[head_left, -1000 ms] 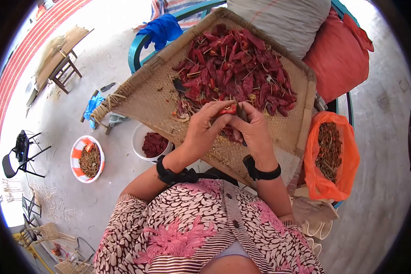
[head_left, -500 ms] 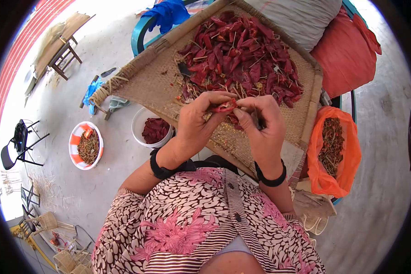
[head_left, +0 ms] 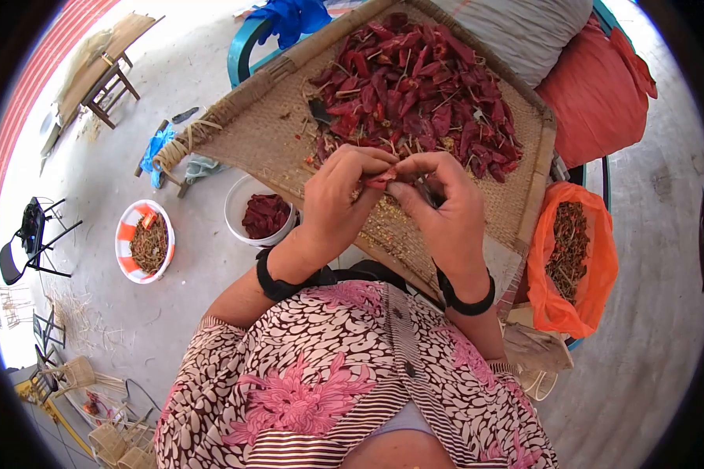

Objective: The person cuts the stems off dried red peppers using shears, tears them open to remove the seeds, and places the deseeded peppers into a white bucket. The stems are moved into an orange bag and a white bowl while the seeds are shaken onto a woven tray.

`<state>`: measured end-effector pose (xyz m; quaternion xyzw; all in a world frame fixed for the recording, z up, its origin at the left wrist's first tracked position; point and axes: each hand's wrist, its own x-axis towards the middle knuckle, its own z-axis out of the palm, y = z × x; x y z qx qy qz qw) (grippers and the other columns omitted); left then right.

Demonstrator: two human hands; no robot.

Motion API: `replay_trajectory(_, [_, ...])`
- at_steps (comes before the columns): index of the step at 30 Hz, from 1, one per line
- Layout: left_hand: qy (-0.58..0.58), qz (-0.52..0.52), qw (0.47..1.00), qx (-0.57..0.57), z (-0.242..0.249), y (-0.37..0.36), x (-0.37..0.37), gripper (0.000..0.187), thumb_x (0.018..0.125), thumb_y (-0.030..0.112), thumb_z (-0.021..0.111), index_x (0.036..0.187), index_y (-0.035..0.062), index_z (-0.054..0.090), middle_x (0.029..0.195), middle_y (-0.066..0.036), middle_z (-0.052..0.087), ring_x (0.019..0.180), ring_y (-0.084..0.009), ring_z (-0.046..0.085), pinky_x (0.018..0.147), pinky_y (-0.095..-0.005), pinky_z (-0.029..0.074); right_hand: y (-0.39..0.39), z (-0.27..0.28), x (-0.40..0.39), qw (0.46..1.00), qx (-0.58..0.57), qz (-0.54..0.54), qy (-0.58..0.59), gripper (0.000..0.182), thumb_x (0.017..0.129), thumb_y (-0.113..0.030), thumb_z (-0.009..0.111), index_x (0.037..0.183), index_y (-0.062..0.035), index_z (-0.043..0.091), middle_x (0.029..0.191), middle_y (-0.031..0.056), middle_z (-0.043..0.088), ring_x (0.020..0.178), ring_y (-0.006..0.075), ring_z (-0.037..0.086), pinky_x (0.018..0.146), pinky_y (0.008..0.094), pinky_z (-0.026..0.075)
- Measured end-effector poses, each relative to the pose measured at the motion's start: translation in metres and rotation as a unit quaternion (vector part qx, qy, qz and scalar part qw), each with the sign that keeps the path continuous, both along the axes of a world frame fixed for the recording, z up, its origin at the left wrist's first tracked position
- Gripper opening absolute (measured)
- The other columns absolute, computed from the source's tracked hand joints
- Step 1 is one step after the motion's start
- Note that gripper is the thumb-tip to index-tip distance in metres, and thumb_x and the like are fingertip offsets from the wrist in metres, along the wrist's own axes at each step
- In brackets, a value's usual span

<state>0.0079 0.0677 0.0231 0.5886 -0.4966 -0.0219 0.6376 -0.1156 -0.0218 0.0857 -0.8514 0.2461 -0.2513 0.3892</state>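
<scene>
Over the front part of a woven tray [head_left: 250,133], my two hands meet fingertip to fingertip. My left hand [head_left: 340,195] is closed on a red dried chili [head_left: 380,181], which is mostly covered by the fingers. My right hand [head_left: 446,207] pinches at the other end of that same chili, with a small dark object partly visible inside its curled fingers. Behind the hands lies a heap of red dried chilies [head_left: 422,94], with pale seeds scattered on the weave around it.
Left of the tray, a white bucket [head_left: 238,223] holds red chili pieces. A striped basin [head_left: 125,248] with stems stands farther left. At the right are an orange bag [head_left: 598,273] of stems and a red sack [head_left: 598,102]. A wooden bench [head_left: 102,78] is at upper left.
My hands have drawn slightly closer together and moved a little left, and less of the chili shows between the fingers. The whole view has shifted slightly.
</scene>
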Motion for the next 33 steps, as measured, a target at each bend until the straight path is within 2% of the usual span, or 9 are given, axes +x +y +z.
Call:
replay_trajectory(1, [0.025,-0.026,0.999,0.023,0.004,0.002,0.0,0.026,0.078,-0.007,0.065,0.103,0.0006,0.06,0.104,-0.009,0.067,0.093,-0.0173,0.065,0.079,-0.0269,0.051,-0.001,-0.003,0.001,1.0,-0.004,-0.005,-0.022,0.024,0.077,-0.003,0.073,0.099,-0.0044,0.063,0.092,0.0096,0.062,0.083,0.0219,0.064,0.072,0.0312,0.05])
replay_trajectory(2, [0.131,-0.085,0.988,-0.004,0.006,0.003,-0.002,0.024,0.081,-0.005,0.064,0.104,0.0002,0.059,0.106,-0.009,0.066,0.095,-0.0165,0.063,0.082,-0.0269,0.05,-0.003,-0.007,0.002,0.999,-0.008,-0.01,-0.044,0.024,0.077,-0.003,0.073,0.099,-0.0041,0.063,0.092,0.0094,0.061,0.083,0.0218,0.063,0.072,0.031,0.049])
replay_trajectory(4, [0.336,-0.198,0.919,-0.058,0.01,0.006,-0.011,0.02,0.087,-0.001,0.061,0.107,-0.0006,0.058,0.11,-0.009,0.064,0.101,-0.0148,0.061,0.087,-0.0269,0.048,-0.004,-0.01,0.002,0.998,-0.003,-0.006,-0.067,0.024,0.077,-0.002,0.072,0.099,-0.0038,0.062,0.092,0.0092,0.061,0.082,0.0218,0.062,0.072,0.0305,0.048])
replay_trajectory(8, [0.4,-0.205,0.893,0.027,0.006,0.011,0.001,0.017,0.095,0.007,0.055,0.109,-0.0012,0.057,0.112,-0.009,0.063,0.106,-0.0138,0.057,0.094,-0.0285,0.045,0.0,-0.006,0.002,0.998,0.016,0.024,-0.062,0.02,0.081,-0.004,0.07,0.099,-0.0032,0.062,0.089,0.0069,0.061,0.079,0.0183,0.061,0.069,0.0278,0.048])
replay_trajectory(15, [0.443,-0.237,0.864,-0.038,-0.002,0.009,0.0,0.017,0.098,0.012,0.052,0.108,-0.0006,0.057,0.119,-0.014,0.062,0.109,-0.016,0.058,0.096,-0.0309,0.046,0.005,-0.005,0.002,0.96,0.262,-0.011,-0.096,0.013,0.088,-0.008,0.065,0.097,-0.0026,0.057,0.079,-0.0009,0.057,0.057,0.0022,0.05,0.05,0.0183,0.04])
replay_trajectory(18, [0.461,-0.233,0.855,-0.035,-0.001,0.01,0.0,0.017,0.098,0.013,0.052,0.108,-0.0004,0.057,0.118,-0.013,0.062,0.107,-0.0149,0.059,0.095,-0.0298,0.046,0.004,-0.01,0.003,0.942,0.299,-0.005,-0.149,0.015,0.089,-0.008,0.064,0.098,-0.0026,0.055,0.078,-0.0002,0.056,0.052,0.0016,0.045,0.044,0.0174,0.036])
replay_trajectory(27, [0.42,-0.182,0.888,0.042,-0.006,0.011,0.0,0.017,0.094,0.009,0.06,0.108,0.001,0.057,0.1,-0.004,0.064,0.09,-0.0073,0.06,0.081,-0.0226,0.049,0.005,-0.007,0.001,0.935,0.326,0.004,-0.136,0.014,0.089,-0.008,0.064,0.099,-0.0024,0.055,0.08,-0.001,0.057,0.053,0.0001,0.046,0.044,0.0164,0.036])
replay_trajectory(30, [0.427,-0.179,0.886,0.024,-0.006,0.009,-0.002,0.016,0.094,0.009,0.059,0.107,0.0009,0.058,0.098,-0.003,0.064,0.087,-0.007,0.06,0.078,-0.0222,0.05,0.003,-0.009,0.0,0.957,0.274,-0.008,-0.098,0.016,0.086,-0.007,0.067,0.099,-0.0026,0.059,0.083,0.002,0.06,0.057,0.0048,0.053,0.048,0.0195,0.042])
replay_trajectory(33, [0.405,-0.158,0.9,0.019,-0.004,0.007,-0.003,0.013,0.094,0.008,0.058,0.105,0.0013,0.059,0.097,-0.002,0.064,0.085,-0.0065,0.061,0.075,-0.0222,0.052,-0.001,-0.021,0.0,0.996,-0.064,-0.024,-0.057,0.021,0.081,-0.007,0.071,0.099,-0.0039,0.062,0.087,0.0053,0.062,0.067,0.0137,0.062,0.057,0.025,0.049])
